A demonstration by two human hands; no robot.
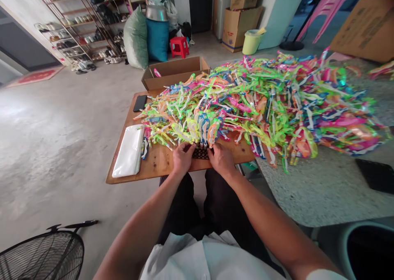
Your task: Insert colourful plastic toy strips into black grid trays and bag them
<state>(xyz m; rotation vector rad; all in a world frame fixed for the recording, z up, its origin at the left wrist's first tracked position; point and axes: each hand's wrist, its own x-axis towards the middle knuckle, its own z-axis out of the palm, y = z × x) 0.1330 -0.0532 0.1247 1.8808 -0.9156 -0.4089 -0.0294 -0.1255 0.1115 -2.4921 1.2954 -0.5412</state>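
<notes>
A dark tray with a grid of holes (200,153) lies at the near edge of the wooden board. Several small coloured plastic pieces with white strips (203,126) stand side by side along it, yellow, blue and orange. My left hand (182,157) is at the tray's left end, fingers pinched near the foot of the yellow pieces; what lies between its fingertips is hidden. At the right end, my right hand (221,159) has its fingers closed at the lower end of an orange plastic piece (213,132). A large heap of similar pieces (261,95) spreads behind and to the right.
A stack of clear plastic bags (128,150) and a black phone (140,103) lie on the wooden board (156,163). An open cardboard box (175,72) stands behind. At right is a stone-topped table (308,198) bearing a dark flat object (376,175). A fan (43,253) stands lower left.
</notes>
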